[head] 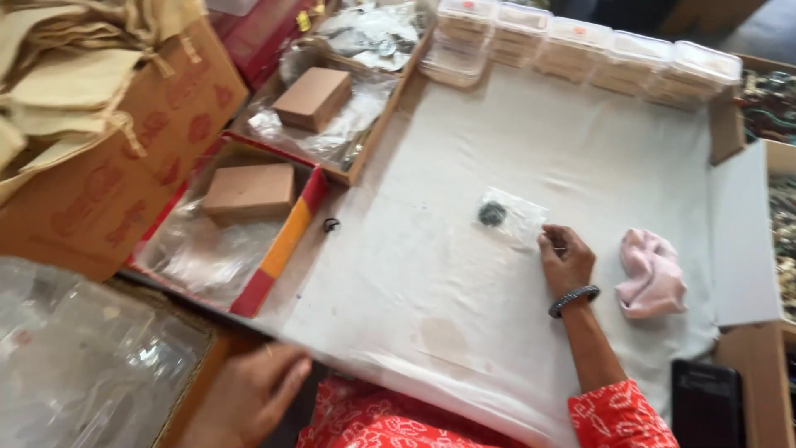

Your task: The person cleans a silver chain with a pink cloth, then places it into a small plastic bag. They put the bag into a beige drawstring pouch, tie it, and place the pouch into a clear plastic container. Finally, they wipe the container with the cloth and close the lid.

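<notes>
A pink cloth point(652, 274) lies on the white-covered bench point(464, 282); clear lidded boxes point(580, 50) line its far edge, brown blocks point(249, 191) its left.

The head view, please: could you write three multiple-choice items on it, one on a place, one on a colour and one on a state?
1. Where does the pink cloth lie?
A. right of the right hand
B. in the red-edged tray
C. on the cardboard box

2. What colour is the small ring-like item inside the clear bag?
A. white
B. dark
C. yellow

3. What does the right hand do?
A. lies flat
B. pinches the clear bag's edge
C. grips the cloth

Answers: 1 A, the cloth lies beside the wrist; 2 B, it looks blackish; 3 B, fingertips meet on the bag.
</notes>
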